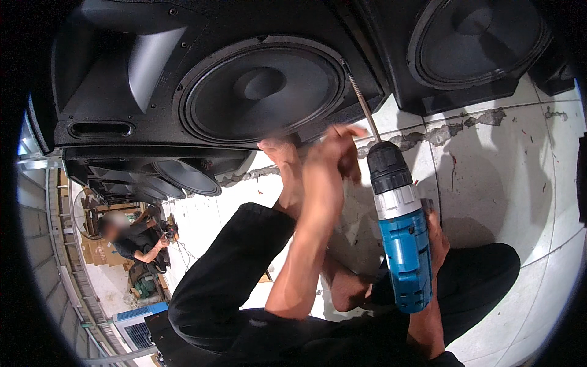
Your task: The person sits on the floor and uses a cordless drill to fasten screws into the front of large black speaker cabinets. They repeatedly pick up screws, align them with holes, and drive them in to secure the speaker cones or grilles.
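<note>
My right hand (435,235) grips the handle of a blue and grey cordless drill (400,232). Its long bit (362,103) reaches up to the rim of a large round speaker cone (263,88) set in a black speaker cabinet (98,73) lying on the floor. My left hand (333,156) is raised just left of the drill's black chuck, fingers curled loosely and apart, holding nothing that I can see. My legs in black trousers (232,275) are folded in front of the cabinet, and a bare foot (278,156) rests against its lower edge.
A second black speaker cabinet (465,43) stands at the upper right. More speaker cones (183,177) line up behind the first cabinet. The floor is pale tile with a cracked joint (465,125). Another person (137,241) sits working far off at the left.
</note>
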Demonstrator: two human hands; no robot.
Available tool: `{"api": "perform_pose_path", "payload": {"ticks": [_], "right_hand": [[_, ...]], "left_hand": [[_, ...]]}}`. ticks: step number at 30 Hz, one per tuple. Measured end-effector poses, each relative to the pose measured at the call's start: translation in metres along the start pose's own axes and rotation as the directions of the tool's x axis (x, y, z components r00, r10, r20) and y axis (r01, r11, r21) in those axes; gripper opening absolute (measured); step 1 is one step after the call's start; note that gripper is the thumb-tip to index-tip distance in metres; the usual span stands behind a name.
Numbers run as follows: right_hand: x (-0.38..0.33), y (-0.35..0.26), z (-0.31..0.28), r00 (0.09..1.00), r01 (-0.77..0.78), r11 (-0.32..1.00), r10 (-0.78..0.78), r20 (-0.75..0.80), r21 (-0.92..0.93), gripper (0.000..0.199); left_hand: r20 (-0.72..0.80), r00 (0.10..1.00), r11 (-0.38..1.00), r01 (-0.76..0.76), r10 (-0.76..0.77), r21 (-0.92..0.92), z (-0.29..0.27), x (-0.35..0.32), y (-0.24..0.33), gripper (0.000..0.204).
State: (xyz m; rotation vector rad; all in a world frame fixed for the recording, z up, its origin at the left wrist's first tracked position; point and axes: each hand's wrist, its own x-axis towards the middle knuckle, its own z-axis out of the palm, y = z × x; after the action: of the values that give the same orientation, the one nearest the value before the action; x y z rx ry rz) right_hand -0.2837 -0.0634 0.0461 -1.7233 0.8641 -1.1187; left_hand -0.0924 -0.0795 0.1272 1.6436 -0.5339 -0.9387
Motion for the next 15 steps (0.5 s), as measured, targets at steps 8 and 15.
{"api": "perform_pose_path", "payload": {"ticks": [8,15], "right_hand": [[0.015,-0.010,-0.003,0.990,0.138,0.989,-0.139,-0.025,-0.058,0.047],[0.015,-0.011,-0.006,0.997,0.080,0.996,-0.080,0.005,-0.037,0.049]], "left_hand": [[0.243,0.906,0.935,0.355,-0.346,0.008,0.022,-0.061,-0.012,0.103],[0.208,0.908,0.919,0.386,-0.363,-0.082,0.026,-0.056,-0.018,0.102]]}}
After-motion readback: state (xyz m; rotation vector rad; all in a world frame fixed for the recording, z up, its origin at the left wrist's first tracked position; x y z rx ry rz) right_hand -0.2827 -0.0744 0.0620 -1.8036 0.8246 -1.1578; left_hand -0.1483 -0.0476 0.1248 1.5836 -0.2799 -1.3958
